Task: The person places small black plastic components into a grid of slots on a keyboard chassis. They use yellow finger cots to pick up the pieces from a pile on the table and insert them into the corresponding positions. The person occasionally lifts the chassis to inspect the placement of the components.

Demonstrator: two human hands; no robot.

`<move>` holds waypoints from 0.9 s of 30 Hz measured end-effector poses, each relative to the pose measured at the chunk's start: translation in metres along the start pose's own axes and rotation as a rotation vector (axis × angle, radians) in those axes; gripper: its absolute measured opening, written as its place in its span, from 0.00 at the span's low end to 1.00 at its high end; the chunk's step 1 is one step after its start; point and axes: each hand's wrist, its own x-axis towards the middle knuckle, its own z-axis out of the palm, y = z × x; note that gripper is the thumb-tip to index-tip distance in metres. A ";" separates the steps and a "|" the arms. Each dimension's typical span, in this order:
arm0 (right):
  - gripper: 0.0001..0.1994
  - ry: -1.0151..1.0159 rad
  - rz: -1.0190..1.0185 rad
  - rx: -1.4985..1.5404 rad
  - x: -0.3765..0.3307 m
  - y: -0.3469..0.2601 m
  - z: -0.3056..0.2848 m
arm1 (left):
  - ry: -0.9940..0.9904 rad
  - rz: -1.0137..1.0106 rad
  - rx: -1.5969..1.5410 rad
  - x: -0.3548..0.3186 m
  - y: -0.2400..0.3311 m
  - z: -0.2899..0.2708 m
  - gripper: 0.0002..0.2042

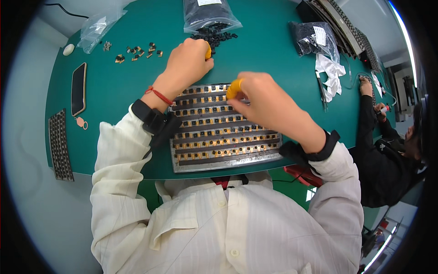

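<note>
A metal tray (228, 164) lies near the table's front edge, with several rows of small black parts on gold-coloured pieces. Over its far right part is my right hand (267, 98), with yellow finger covers and thumb and fingers pinched together. Whatever they may hold is too small to make out. My left hand (189, 57) is just beyond the tray, beside a loose pile of small black parts (214, 39). Its fingers are curled, mostly hidden behind the hand, and one wears a yellow cover. Behind the pile lies an open clear bag (207, 16) of black parts.
Loose gold-and-black pieces (137, 52), a phone (79, 89) and an empty-looking plastic bag (98, 29) lie left. Another filled tray (60, 146) sits at the left edge. Right are a bag (312, 39), white paper (331, 75), tweezers (321, 89) and a person (383, 155) working.
</note>
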 end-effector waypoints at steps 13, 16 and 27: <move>0.08 -0.002 0.040 -0.042 -0.050 -0.017 0.046 | -0.186 0.087 -0.215 -0.080 0.025 -0.068 0.09; 0.12 -0.045 0.055 -0.140 -0.057 -0.031 0.044 | -0.257 0.092 -0.146 -0.113 0.021 -0.083 0.08; 0.19 -0.209 0.070 -0.148 -0.042 -0.039 0.035 | -0.252 0.097 -0.016 -0.181 0.021 -0.084 0.07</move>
